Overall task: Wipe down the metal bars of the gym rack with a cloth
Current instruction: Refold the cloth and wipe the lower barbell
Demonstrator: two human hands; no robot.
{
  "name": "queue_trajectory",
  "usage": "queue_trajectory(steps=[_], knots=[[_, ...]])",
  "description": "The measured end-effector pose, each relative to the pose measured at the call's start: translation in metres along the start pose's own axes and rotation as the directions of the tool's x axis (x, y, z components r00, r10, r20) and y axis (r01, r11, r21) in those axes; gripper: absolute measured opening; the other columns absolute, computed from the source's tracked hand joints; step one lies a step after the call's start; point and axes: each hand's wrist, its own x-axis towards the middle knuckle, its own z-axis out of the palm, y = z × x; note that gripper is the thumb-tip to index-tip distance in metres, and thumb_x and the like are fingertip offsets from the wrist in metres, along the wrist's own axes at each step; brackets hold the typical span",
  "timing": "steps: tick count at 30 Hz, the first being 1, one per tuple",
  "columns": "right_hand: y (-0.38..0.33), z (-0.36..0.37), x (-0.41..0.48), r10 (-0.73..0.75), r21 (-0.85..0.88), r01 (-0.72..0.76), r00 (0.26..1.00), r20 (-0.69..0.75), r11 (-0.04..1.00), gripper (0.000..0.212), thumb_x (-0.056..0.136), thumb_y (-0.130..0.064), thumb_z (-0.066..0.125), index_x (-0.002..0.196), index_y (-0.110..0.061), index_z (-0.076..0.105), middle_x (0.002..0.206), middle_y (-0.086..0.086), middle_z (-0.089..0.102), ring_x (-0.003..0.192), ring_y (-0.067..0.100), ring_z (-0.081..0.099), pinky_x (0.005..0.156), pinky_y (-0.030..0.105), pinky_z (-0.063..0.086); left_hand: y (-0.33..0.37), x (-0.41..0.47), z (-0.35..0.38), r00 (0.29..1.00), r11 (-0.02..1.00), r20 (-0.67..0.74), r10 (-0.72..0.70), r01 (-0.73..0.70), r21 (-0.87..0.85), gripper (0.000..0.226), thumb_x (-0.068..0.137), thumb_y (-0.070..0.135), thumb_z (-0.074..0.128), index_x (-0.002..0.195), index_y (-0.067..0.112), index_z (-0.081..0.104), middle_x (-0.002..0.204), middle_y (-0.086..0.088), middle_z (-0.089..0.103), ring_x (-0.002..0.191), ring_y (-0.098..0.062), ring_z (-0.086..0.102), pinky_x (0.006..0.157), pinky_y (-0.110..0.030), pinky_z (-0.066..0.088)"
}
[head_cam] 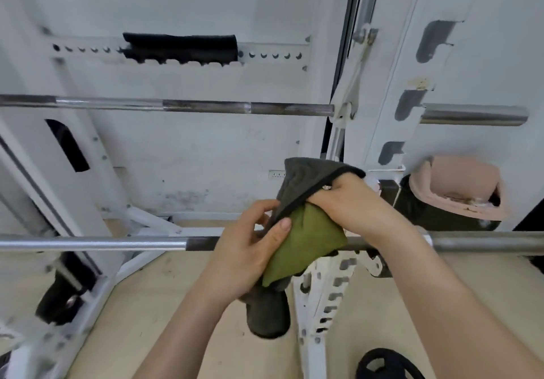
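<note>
Left hand [250, 249] and right hand [347, 202] each pinched the cloth [306, 240] at the lower bar [88, 243]; folding it flat should wipe best.

Both hands hold a cloth [306, 240], grey on one side and green on the other, in front of the lower bar [94, 244] of the white rack [412, 72]. The left hand [244, 255] grips it with the thumb on the green face. The right hand [350, 202] clutches the black-trimmed upper edge. A grey end hangs below the bar. The upper bar [206, 106] crosses higher on the rack. A black pad [179, 46] sits on a perforated crossbeam above, a pink cushion [459, 190] lies at the right, and a black weight plate [385, 362] rests on the floor [147, 305].
</note>
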Motion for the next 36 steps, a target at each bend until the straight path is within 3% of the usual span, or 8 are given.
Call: queue_trajectory(steps=[5, 12, 21, 24, 27, 29, 32, 36], knots=[[-0.011, 0.015, 0.015, -0.077, -0.029, 0.079, 0.994, 0.079, 0.996, 0.018, 0.082, -0.036, 0.071, 0.098, -0.039, 0.063, 0.103, -0.019, 0.065, 0.096, -0.004, 0.058, 0.084, 0.023, 0.051, -0.01, -0.013, -0.03, 0.936, 0.739, -0.098, 0.339, -0.2, 0.644, 0.037, 0.099, 0.046, 0.027, 0.124, 0.038, 0.053, 0.115, 0.013, 0.058, 0.093, -0.009, 0.055, 0.076, -0.028, 0.047], [-0.024, 0.04, 0.051, -0.118, 0.36, 0.088, 0.991, 0.064, 0.929, 0.023, 0.088, -0.032, 0.067, 0.109, -0.022, 0.064, 0.1, -0.003, 0.069, 0.081, 0.016, 0.069, 0.063, 0.027, 0.056, 0.011, 0.014, -0.065, 0.926, 0.998, -0.378, -0.003, -0.022, -0.063, 0.033, 0.103, 0.031, 0.038, 0.091, 0.012, 0.062, 0.082, -0.008, 0.065, 0.074, -0.014, 0.06, 0.067, -0.028, 0.048], [0.014, 0.1, 0.148, -0.263, 0.24, 0.236, 0.961, 0.087, 0.942, 0.021, 0.092, -0.018, 0.062, 0.104, -0.035, 0.061, 0.101, -0.016, 0.066, 0.095, -0.001, 0.062, 0.086, 0.023, 0.052, -0.032, 0.116, -0.091, 0.914, 0.704, -0.267, -0.304, 0.026, -0.709, 0.022, 0.103, 0.015, 0.039, 0.106, 0.007, 0.059, 0.1, -0.012, 0.068, 0.092, -0.022, 0.067, 0.082, -0.035, 0.057], [0.028, 0.102, 0.168, 0.057, -0.246, 0.058, 0.898, 0.436, 0.968, 0.012, 0.096, -0.034, 0.055, 0.088, -0.027, 0.062, 0.087, -0.005, 0.063, 0.079, 0.009, 0.059, 0.065, 0.022, 0.044, -0.081, 0.133, -0.086, 0.925, 0.923, -0.134, -0.355, 0.324, -0.207, 0.026, 0.097, 0.025, 0.046, 0.109, 0.005, 0.057, 0.1, -0.011, 0.064, 0.094, -0.027, 0.061, 0.081, -0.041, 0.05], [0.049, 0.111, 0.167, 0.242, -0.61, 0.209, 0.784, 0.572, 0.764, 0.051, 0.087, -0.062, 0.054, 0.118, -0.022, 0.059, 0.12, 0.0, 0.06, 0.105, 0.016, 0.057, 0.078, 0.026, 0.042, -0.132, 0.12, -0.091, 0.93, 0.749, -0.059, -0.362, 0.328, 0.575, 0.029, 0.096, 0.027, 0.046, 0.114, 0.013, 0.064, 0.11, -0.006, 0.068, 0.106, -0.028, 0.059, 0.091, -0.037, 0.047], [0.057, 0.13, 0.153, 0.271, -0.61, 0.288, 0.702, 0.659, 0.738, 0.082, 0.074, -0.066, 0.068, 0.139, -0.024, 0.042, 0.136, -0.008, 0.051, 0.126, 0.019, 0.048, 0.094, 0.031, 0.043, -0.151, 0.097, -0.103, 0.931, 0.666, -0.073, -0.357, 0.309, 0.679, 0.026, 0.094, 0.03, 0.045, 0.088, 0.019, 0.067, 0.088, -0.001, 0.07, 0.089, -0.027, 0.063, 0.076, -0.034, 0.049], [0.075, 0.167, 0.134, 0.141, -0.647, 0.467, 0.736, 0.662, 0.603, 0.045, 0.073, -0.049, 0.073, 0.1, -0.024, 0.048, 0.098, -0.004, 0.057, 0.093, 0.02, 0.059, 0.058, 0.028, 0.041, -0.165, 0.066, -0.12, 0.916, 0.508, -0.069, -0.396, 0.281, 0.814, 0.049, 0.098, 0.047, 0.032, 0.063, 0.019, 0.052, 0.062, 0.002, 0.057, 0.064, -0.018, 0.057, 0.06, -0.032, 0.044], [0.076, 0.181, 0.126, 0.0, -0.748, 0.418, 0.873, 0.487, 0.516, 0.02, 0.085, -0.04, 0.055, 0.084, -0.025, 0.042, 0.087, -0.002, 0.059, 0.077, 0.02, 0.057, 0.056, 0.03, 0.036, -0.172, 0.056, -0.126, 0.962, 0.224, 0.093, -0.257, -0.035, 0.974, 0.036, 0.102, 0.036, 0.025, 0.107, 0.018, 0.056, 0.078, -0.002, 0.06, 0.069, -0.024, 0.054, 0.055, -0.033, 0.042]])
